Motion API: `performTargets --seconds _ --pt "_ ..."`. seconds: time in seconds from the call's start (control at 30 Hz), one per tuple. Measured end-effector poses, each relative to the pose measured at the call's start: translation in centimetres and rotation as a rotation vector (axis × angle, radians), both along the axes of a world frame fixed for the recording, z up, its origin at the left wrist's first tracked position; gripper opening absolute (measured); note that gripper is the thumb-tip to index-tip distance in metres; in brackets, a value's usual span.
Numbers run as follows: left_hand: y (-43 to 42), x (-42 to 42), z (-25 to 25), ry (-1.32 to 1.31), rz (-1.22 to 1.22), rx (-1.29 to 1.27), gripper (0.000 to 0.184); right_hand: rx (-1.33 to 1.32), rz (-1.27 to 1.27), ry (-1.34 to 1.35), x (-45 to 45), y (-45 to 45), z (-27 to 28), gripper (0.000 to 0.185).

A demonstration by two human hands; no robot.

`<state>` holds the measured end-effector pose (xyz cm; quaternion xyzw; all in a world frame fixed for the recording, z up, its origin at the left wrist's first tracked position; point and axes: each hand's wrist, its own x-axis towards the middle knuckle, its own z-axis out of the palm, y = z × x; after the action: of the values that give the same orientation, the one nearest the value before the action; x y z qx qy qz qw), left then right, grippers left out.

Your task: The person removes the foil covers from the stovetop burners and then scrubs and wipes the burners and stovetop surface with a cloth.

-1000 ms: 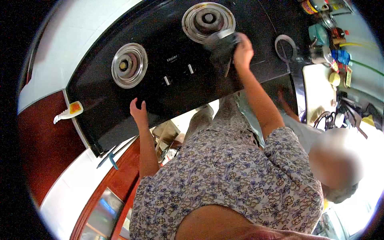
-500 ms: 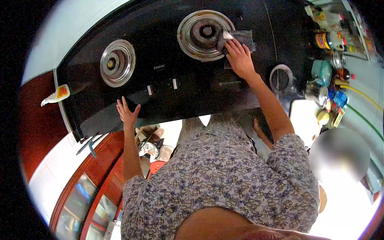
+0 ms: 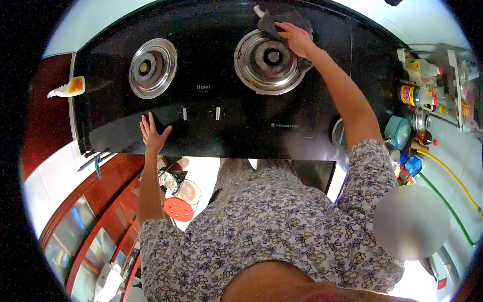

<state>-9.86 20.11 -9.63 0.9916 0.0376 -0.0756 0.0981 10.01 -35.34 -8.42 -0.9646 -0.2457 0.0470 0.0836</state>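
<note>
My right hand (image 3: 300, 42) presses a dark grey cloth (image 3: 289, 21) down at the back edge of the right burner (image 3: 246, 68), a wide round steel pan with a dark centre. A white bit pokes out at the cloth's left end. Part of the cloth is hidden under my palm and fingers. Flat on the black glass cooktop (image 3: 221, 138), fingers spread, my left hand (image 3: 153, 133) rests in front of the left burner (image 3: 133, 75) and holds nothing. Two silver knobs (image 3: 218, 113) stand between the burners, nearer the front edge.
A spray bottle (image 3: 75, 86) lies left of the cooktop. Along the right wall are a rack of bottles (image 3: 420, 95), a teal pot (image 3: 397, 132) and a yellow hose (image 3: 448, 173). A red round stool (image 3: 178, 209) is below. A blurred disc hides part of the lower right.
My right hand and the cloth have moved from the right burner's right side to its back edge. My left hand stays spread on the cooktop. The whole view has shifted somewhat.
</note>
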Motion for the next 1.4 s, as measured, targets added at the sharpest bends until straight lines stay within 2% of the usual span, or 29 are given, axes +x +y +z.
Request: performTargets --seconds 0.17,0.3,0.4,0.5,0.6,0.63,0.7,0.77,0.93,1.07,1.2,1.27,1.37,1.4 --pt "-1.1 0.2 1.2 0.053 0.061 0.018 0.094 0.122 -0.139 -0.015 -7.6 -4.4 0.1 0.045" --pt "-0.8 0.2 0.6 0.013 0.047 0.019 0.094 0.057 -0.154 -0.046 -4.4 -2.4 0.0 0.044" --pt "-1.1 0.8 0.8 0.031 0.074 0.061 0.095 0.053 0.172 -0.048 2.0 2.1 0.7 0.044" --pt "-1.5 0.8 0.3 0.016 0.094 0.083 0.096 0.249 0.365 0.148 5.5 3.9 0.5 0.039" --pt "-1.5 0.8 0.6 0.017 0.119 0.093 0.097 0.436 0.106 0.366 4.2 2.5 2.1 0.034" --pt "-1.5 1.0 0.7 0.014 0.123 0.09 0.097 0.455 0.09 0.309 3.6 0.9 1.7 0.035" --pt "-1.7 1.0 0.3 -0.003 0.121 0.086 0.097 0.29 0.062 -0.057 1.2 -2.1 0.2 0.037" --pt "-1.4 1.0 0.0 -0.042 0.113 0.093 0.097 0.065 -0.086 -0.207 -2.6 -4.0 0.0 0.044" --pt "-2.1 1.0 0.6 -0.072 0.13 0.09 0.096 -0.164 -0.318 -0.33 0.7 -3.3 -1.5 0.048" --pt "-2.1 1.0 0.8 -0.088 0.131 0.098 0.095 -0.085 -0.22 -0.364 6.9 -1.0 -2.5 0.046" --pt "-2.8 1.0 1.4 -0.08 0.154 0.091 0.095 0.098 0.035 -0.267 9.8 4.2 -3.0 0.044" --pt "-2.8 0.9 1.7 -0.067 0.154 0.076 0.095 0.327 0.003 -0.161 9.3 6.2 -1.4 0.04" --pt "-2.5 1.1 1.7 -0.05 0.159 0.08 0.097 0.533 -0.424 0.288 9.5 7.1 2.1 0.031" --pt "-2.4 1.2 1.6 -0.06 0.155 0.072 0.098 0.646 -0.412 0.264 10.2 7.3 2.0 0.029"
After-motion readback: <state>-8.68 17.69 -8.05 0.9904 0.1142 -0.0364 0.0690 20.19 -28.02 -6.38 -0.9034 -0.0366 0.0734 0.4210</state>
